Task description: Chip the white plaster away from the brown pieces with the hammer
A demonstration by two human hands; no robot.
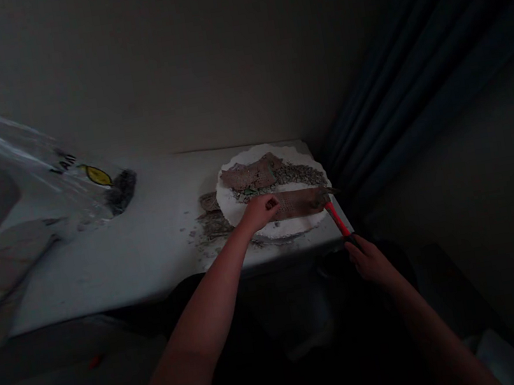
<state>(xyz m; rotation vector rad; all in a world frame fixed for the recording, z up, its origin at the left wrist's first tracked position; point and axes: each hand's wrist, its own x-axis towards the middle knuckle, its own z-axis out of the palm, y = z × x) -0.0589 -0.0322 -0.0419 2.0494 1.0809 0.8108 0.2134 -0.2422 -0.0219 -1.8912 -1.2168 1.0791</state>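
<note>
Now, left hand (259, 210) holds brown slab (300, 202) on gravel-strewn plate (291, 226) (right hand (368, 259): hammer (337, 219))

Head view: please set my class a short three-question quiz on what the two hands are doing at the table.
1. True or false: the left hand rests on a flat brown piece that lies on the white round slab.
2. The right hand grips a tool. Its handle is: A blue, B red, C yellow.
3. What lies toward the left end of the table?

Key
1. True.
2. B. The tool's dark head meets the brown piece at the slab's right edge.
3. A clear plastic bag with a yellow label.
</note>
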